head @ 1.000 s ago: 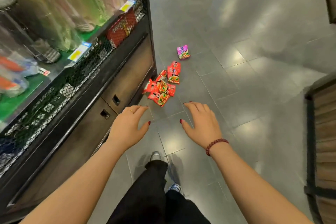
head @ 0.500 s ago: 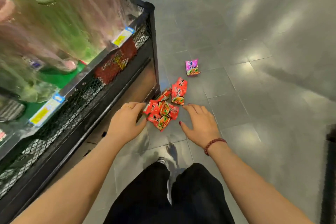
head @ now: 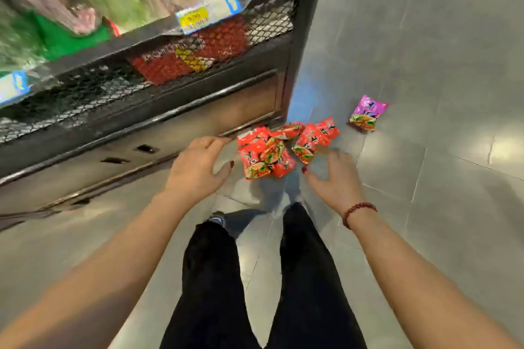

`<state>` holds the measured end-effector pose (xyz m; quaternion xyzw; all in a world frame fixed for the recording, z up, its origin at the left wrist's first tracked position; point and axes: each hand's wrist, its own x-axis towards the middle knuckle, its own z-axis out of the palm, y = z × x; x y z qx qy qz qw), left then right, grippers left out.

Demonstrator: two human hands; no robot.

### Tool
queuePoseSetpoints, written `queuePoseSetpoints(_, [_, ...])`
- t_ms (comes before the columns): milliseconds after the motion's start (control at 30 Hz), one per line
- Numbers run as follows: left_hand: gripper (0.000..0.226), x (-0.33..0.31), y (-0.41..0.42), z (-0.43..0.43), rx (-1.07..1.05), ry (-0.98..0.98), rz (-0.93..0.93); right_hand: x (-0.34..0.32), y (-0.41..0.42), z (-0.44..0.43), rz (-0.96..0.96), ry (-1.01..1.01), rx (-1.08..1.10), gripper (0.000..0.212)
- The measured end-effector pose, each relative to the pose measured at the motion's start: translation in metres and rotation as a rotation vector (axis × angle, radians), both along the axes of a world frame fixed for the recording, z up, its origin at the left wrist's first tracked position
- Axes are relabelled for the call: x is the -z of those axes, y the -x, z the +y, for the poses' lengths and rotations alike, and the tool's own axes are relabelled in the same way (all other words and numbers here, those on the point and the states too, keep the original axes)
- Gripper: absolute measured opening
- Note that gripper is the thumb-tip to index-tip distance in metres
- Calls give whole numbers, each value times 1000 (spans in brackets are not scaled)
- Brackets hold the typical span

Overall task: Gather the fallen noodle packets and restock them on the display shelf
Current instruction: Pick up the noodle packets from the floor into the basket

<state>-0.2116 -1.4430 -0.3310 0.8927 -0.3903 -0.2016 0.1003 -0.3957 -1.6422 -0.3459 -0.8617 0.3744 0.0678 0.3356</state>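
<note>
Lying heaped on the floor by the display shelf, the noodle packets look light, crinkly and slippery, best scooped from both flanks by the spread, empty left hand and right hand.

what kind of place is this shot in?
Most likely a shop aisle: a display shelf with a yellow price tag on its rail, red packs behind its mesh, and noodle packets spilled on a tiled floor.
</note>
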Motion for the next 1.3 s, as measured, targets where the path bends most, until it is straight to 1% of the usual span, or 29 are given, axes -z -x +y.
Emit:
queuePoseSetpoints(67, [49, 20, 3, -13, -79, -32, 1, 22, -4, -24, -23, -53, -35, 46])
queuePoseSetpoints(133, [49, 45, 5, -23, -170, -17, 37, 52, -11, -42, -38, -116, -44, 44])
queuePoseSetpoints(200, [51, 80, 7, -29, -249, -1, 82, 93, -20, -56, -16, -131, -80, 46])
queuePoseSetpoints(267, [54, 119, 10, -33, -300, -8, 106, 140, -33, -64, 14, -127, -155, 55])
queuePoseSetpoints(367, [56, 187, 16, -36, -376, -22, 149, 212, -50, -71, 54, -165, -211, 48])
queuePoseSetpoints(433, [58, 236, 18, -38, -406, 14, 188, 257, -55, -74, 54, -177, -193, 46])
queuePoseSetpoints(500, [62, 287, 19, -37, -487, 32, 238, 304, -59, -72, 53, -206, -165, 49])
queuePoseSetpoints(633, [69, 389, 19, -39, -748, 65, 334, 404, -61, -69, 102, -242, -131, 56])
queuePoseSetpoints(733, [77, 462, 22, -41, -920, 117, 437, 467, -61, -66, 101, -251, -71, 62])
queuePoseSetpoints(800, [83, 507, 24, -41, -965, 148, 515, 506, -62, -65, 99, -262, -46, 66])
queuePoseSetpoints(867, [89, 548, 26, -40, -974, 192, 574, 541, -64, -64, 94, -283, -30, 74])
queuePoseSetpoints(933, [99, 582, 24, -42, -995, 231, 630, 571, -66, -66, 84, -294, 2, 86])
queuePoseSetpoints(1000, [107, 608, 19, -46, -994, 278, 668, 596, -72, -67, 91, -295, 25, 91])
queuePoseSetpoints(1067, [108, 630, 13, -50, -1012, 346, 681, 613, -78, -65, 86, -331, 26, 98])
queuePoseSetpoints(1100, [106, 641, 11, -52, -1023, 374, 682, 621, -80, -64, 77, -339, 26, 105])
queuePoseSetpoints(1167, [104, 656, 12, -56, -1029, 373, 632, 637, -81, -62, 50, -360, 48, 117])
queuePoseSetpoints(1233, [115, 667, 14, -60, -1008, 311, 509, 647, -80, -59, 38, -345, 80, 114])
queuePoseSetpoints(1300, [116, 674, 15, -61, -975, 266, 435, 650, -82, -54, 40, -272, 90, 105])
